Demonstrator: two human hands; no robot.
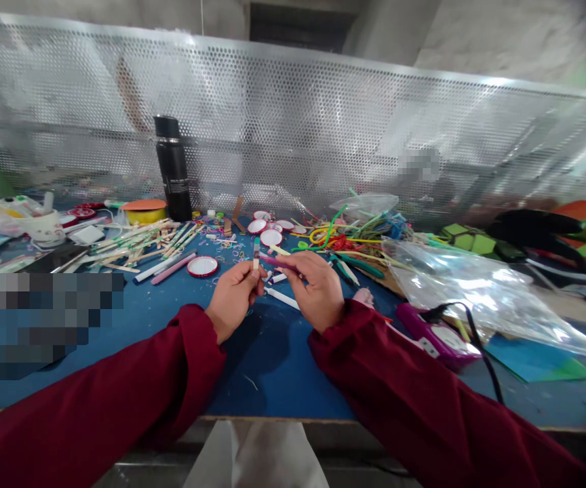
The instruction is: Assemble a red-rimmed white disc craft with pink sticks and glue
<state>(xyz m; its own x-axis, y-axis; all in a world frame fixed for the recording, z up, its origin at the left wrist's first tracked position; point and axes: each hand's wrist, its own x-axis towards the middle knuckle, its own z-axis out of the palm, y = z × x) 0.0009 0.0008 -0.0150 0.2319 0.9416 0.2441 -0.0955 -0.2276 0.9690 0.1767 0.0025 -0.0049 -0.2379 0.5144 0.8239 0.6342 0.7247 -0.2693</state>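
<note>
Both arms wear dark red sleeves and meet over the blue table top (pixel 135 325). My left hand (pixel 232 297) pinches a small upright stick (pixel 256 255) with a green tip between thumb and fingers. My right hand (pixel 314 288) is closed round a magenta pen-like stick (pixel 277 261) that points left toward the small stick; the two nearly touch. A white stick (pixel 281 297) lies on the table just under my hands.
A black bottle (pixel 173 167) stands at the back before a perforated metal screen (pixel 293 115). Wooden sticks (pixel 140 244), red-rimmed white lids (pixel 202 266), a yellow tape roll (pixel 144 211), coloured tubes (pixel 344 237), a clear plastic bag (pixel 476 291) and a purple device (pixel 438 335) with a black cable surround the hands.
</note>
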